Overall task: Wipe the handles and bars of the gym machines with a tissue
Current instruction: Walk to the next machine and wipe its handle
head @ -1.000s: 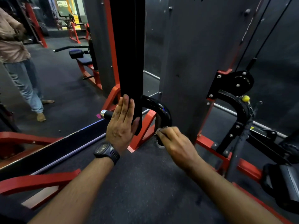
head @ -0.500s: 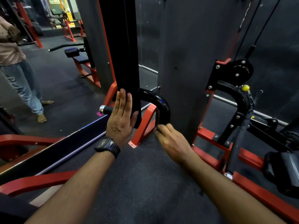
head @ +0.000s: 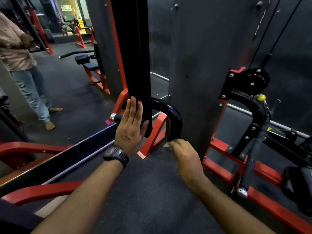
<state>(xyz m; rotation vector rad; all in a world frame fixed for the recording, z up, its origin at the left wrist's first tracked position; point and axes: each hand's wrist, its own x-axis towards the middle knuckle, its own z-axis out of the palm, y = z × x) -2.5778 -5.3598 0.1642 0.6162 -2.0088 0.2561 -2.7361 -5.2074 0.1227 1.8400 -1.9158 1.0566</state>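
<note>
Black upright post [head: 135,56], just left of the curved bar [head: 168,110], had the left hand [head: 132,127] pressed flat on it, fingers straight, gripping nothing. The curved bar arched rightward from behind the post, then dropped; that right leg's long axis ran vertical. Right hand [head: 184,156], blurred, sat directly below the leg's foot, fingers curled on a pale tissue [head: 166,145]. Couldn't tell if the tissue touched the bar. The bar lay straight up from the right hand, the nearer one. Likely next stroke: up along the leg.
</note>
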